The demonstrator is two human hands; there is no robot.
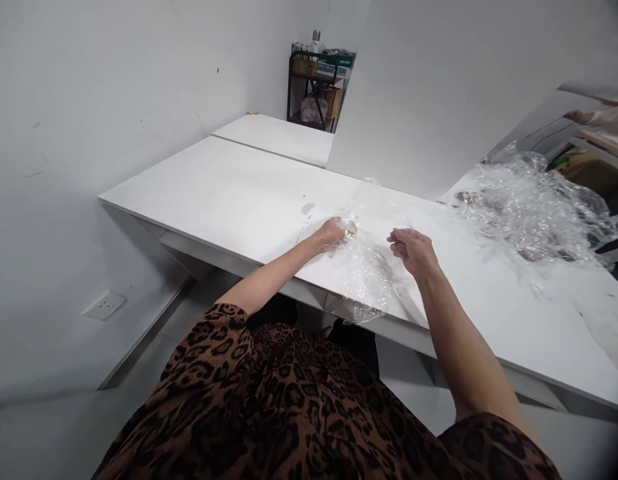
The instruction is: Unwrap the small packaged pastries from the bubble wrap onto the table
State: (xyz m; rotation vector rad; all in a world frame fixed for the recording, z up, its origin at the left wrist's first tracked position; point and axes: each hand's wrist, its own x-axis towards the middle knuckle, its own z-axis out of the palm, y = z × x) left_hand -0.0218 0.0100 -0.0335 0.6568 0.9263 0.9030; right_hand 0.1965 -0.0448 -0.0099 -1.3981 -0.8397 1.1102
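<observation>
A crumpled sheet of clear plastic film (371, 277) lies on the white table (203, 187) and hangs over its near edge. My left hand (331, 233) is closed on the film's left side. Right by those fingers, a small yellowish piece (351, 230) shows through or against the plastic; its kind is too unclear to name. On the other side of the film, my right hand (413, 250) hovers over the table with its fingers pinched together. The transparent film reaches close to these fingertips, and what they hold is hard to make out.
A large heap of crumpled clear plastic (529, 207) with small dark bits covers the table's right side. Behind stands a tall white panel (429, 87). A black shelf rack (313, 87) holds boxes at the back. Far right, another person's hand (581, 117) shows.
</observation>
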